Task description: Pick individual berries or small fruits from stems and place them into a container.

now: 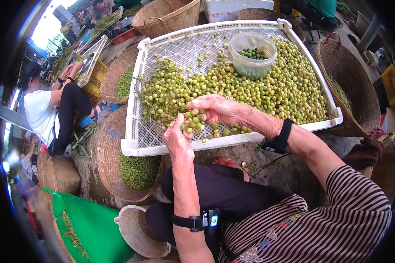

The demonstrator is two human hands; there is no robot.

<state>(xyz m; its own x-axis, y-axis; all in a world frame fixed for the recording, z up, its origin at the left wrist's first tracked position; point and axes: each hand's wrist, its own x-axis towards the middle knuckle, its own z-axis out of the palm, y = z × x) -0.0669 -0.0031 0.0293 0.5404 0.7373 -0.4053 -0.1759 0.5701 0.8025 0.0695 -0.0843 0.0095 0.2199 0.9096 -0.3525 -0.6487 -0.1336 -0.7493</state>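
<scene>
My left hand (178, 138) pinches a stemmed cluster of small round green fruits (194, 121) over the near left part of a white plastic mesh tray (164, 149). My right hand (217, 108) is at the same cluster from the right, its thumb and fingers curled around some of the fruits. Loose yellow-green fruits (293, 88) cover much of the tray's middle and right. Fruits still on thin stems (163, 82) are heaped at its left. Among the loose fruits stands a clear plastic tub (253, 67) with darker green fruits in it.
Woven baskets with green fruits stand left of the tray, one near (108, 164) and one farther (110, 79); another basket (352, 75) is at the right. A metal pot (141, 233) and green sheeting (92, 227) lie lower left. A person in white (41, 105) sits at the left.
</scene>
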